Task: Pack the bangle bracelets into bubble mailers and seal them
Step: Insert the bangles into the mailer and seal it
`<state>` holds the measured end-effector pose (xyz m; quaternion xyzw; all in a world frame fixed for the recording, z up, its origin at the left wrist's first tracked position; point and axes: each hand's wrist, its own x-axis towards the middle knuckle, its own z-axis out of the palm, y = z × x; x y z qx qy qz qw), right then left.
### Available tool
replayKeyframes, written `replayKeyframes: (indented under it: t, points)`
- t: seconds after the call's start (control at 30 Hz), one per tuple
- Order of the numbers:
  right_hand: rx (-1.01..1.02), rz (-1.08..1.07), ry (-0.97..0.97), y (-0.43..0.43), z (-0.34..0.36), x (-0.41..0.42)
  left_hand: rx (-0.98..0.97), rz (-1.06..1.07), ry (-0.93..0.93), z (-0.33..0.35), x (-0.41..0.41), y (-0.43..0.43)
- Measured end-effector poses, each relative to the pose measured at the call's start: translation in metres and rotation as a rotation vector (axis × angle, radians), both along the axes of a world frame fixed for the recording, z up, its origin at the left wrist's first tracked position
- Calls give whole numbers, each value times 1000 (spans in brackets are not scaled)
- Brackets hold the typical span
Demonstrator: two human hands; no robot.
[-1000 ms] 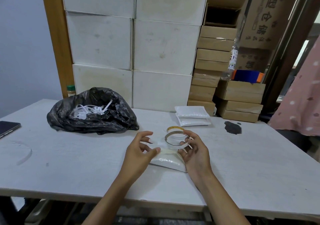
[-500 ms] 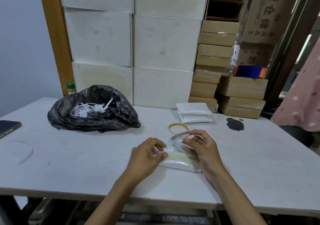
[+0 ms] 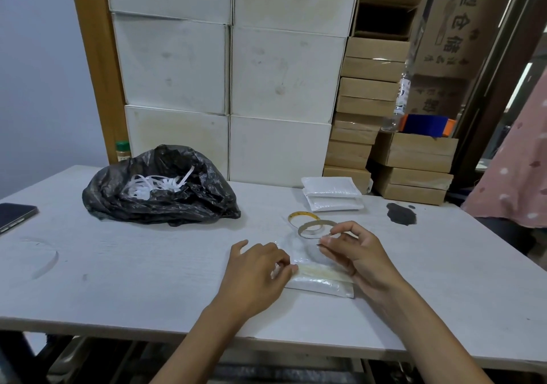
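Lying flat on the white table (image 3: 148, 280), the open bubble mailer (image 3: 318, 277) has its long axis running away from the person, with its mouth at the far end and its clear flap toward the two bangles. The left hand (image 3: 254, 274) rests on the mailer's left edge, fingers curled down and pinching that edge near the pale adhesive strip. The right hand (image 3: 355, 253) sits over the mailer's right side, its thumb and forefinger closed on the near rim of a silver bangle (image 3: 315, 228). That bangle is tilted, its opening facing up and toward the camera, and it hangs just beyond the mailer's far end, left of the right hand's fingertips. A gold bangle (image 3: 303, 216) lies flat on the table just beyond the silver one; whether the two touch cannot be told. Farther from the mailer, toward the wall of white boxes (image 3: 228, 87), two more mailers (image 3: 331, 197) sit stacked. Well to the mailer's left, a black plastic bag (image 3: 165, 197) holds white paper strips (image 3: 157, 185), and a phone (image 3: 14, 216) lies at the table's far left edge. A dark stain (image 3: 401, 213) marks the table to the right of the stacked mailers.
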<state>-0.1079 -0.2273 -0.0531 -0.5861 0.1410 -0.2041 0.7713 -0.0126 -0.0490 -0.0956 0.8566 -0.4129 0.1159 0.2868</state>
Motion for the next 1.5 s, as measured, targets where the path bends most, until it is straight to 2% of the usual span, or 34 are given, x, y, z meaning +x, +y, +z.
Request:
replayKeyframes:
  t: [0.1,0.27,0.37,0.5,0.6,0.7,0.83,1.1,1.23,1.4,1.5]
  points:
    - [23,-27,10,2,-6,0,-7,-20,5,0,-5,1]
    - [107,-6,-81,2,-7,-5,-34,-24,20,1,-1,0]
    - [170,0,-164,2,-2,-8,-31,-28,-68,-3,3,-1]
    - [406,-73,-326,-2,10,-12,-27,-32,-138,-8,5,-3]
    - [426,-117,-377,-1,23,-17,3,38,-216,-10,4,-3]
    - [374,-82,-345,9,25,-18,-15,141,-264,-11,5,-3]
    - [362,-1,-269,18,22,-15,13,221,-239,-9,9,-4]
    - [416,-33,-56,17,22,-12,1,119,-167,-1,-1,-2]
    - [407,-50,7,17,25,-13,129,124,-269,-8,3,-1]
    - [364,-61,57,20,26,-12,13,140,-253,-9,-1,4]
    - [348,-64,63,19,26,-12,91,71,-333,-11,-1,5]
